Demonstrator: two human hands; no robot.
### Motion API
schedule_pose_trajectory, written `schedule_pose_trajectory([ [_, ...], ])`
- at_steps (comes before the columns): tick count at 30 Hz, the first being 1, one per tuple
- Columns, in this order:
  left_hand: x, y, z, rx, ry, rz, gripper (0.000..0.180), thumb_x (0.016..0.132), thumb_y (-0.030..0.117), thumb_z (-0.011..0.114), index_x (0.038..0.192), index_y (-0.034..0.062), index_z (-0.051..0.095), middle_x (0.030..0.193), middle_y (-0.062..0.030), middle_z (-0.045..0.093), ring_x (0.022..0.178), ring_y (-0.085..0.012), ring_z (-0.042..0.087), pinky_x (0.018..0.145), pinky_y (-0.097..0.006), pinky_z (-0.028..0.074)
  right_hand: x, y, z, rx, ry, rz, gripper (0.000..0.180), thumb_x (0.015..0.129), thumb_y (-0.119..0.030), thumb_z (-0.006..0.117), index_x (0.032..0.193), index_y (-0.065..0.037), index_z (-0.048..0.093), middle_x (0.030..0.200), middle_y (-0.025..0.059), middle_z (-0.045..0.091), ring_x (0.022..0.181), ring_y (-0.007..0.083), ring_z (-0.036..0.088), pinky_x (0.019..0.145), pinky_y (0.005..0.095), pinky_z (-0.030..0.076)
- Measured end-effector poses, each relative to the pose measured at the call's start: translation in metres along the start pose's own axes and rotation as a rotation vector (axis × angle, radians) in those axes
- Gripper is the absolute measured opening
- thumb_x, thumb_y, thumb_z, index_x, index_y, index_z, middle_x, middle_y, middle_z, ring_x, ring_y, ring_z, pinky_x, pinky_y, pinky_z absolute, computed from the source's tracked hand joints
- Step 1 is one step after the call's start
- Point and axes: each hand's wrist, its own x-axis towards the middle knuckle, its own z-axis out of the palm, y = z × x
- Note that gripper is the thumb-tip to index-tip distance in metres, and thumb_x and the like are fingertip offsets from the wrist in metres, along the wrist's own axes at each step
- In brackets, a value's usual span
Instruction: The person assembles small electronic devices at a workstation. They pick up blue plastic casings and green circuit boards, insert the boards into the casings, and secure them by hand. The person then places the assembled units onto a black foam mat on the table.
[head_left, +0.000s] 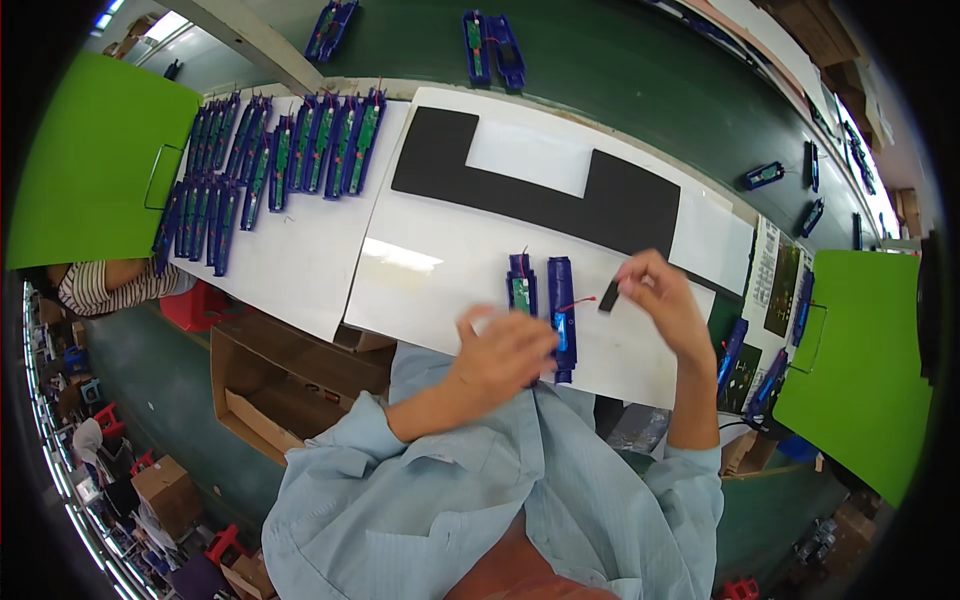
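Observation:
Two long dark-blue plastic casing halves lie side by side on the white board before me. The left casing half [521, 280] has a green circuit board in it. In the right casing half [562, 300] there is a bright blue part, and a thin red wire [577, 301] with a small end sticks out to the right. My left hand [505, 352], somewhat blurred, hovers over the lower part of the left half, fingers apart, its fingertips by the right half. My right hand [662, 300], raised to the right, pinches a small black strip [609, 296].
A large black U-shaped sheet [540, 195] lies beyond the casings. Rows of blue casings with green boards [325, 145] stand at the left. Green panels [100, 160] flank the table. More casings [493, 50] rest on the dark green surface behind. Another person's striped sleeve [105, 285] shows at left.

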Motion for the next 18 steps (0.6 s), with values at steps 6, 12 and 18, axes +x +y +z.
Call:
schedule_pose_trajectory([
  [6, -0.027, 0.016, 0.027, 0.038, -0.167, 0.164, 0.039, 0.088, 0.032, 0.083, 0.124, 0.0163, 0.077, 0.127, 0.0020, 0.072, 0.118, -0.0132, 0.062, 0.116, -0.047, 0.026, -0.031, 0.043, 0.039, -0.048, -0.095, 0.025, 0.013, 0.099, -0.010, 0.074, 0.111, -0.003, 0.072, 0.114, 0.0077, 0.062, 0.109, 0.0197, 0.063, 0.098, 0.0336, 0.051],
  [12, -0.031, 0.015, 0.028, 0.076, -0.213, 0.215, 0.033, 0.091, 0.022, 0.078, 0.124, 0.0173, 0.076, 0.127, 0.0021, 0.072, 0.120, -0.0135, 0.061, 0.116, -0.046, 0.026, -0.023, 0.036, 0.050, -0.113, -0.099, -0.022, 0.015, 0.100, -0.011, 0.075, 0.111, -0.003, 0.071, 0.114, 0.0074, 0.061, 0.106, 0.0193, 0.062, 0.096, 0.0337, 0.050],
  [18, -0.029, 0.019, 0.029, 0.073, -0.218, 0.201, 0.031, 0.094, 0.018, 0.074, 0.124, 0.0183, 0.076, 0.127, 0.0027, 0.071, 0.121, -0.0136, 0.061, 0.116, -0.046, 0.026, -0.022, 0.038, 0.052, -0.151, -0.094, -0.015, 0.014, 0.099, -0.011, 0.075, 0.110, -0.003, 0.072, 0.111, 0.0072, 0.061, 0.102, 0.0190, 0.060, 0.091, 0.0335, 0.050],
])
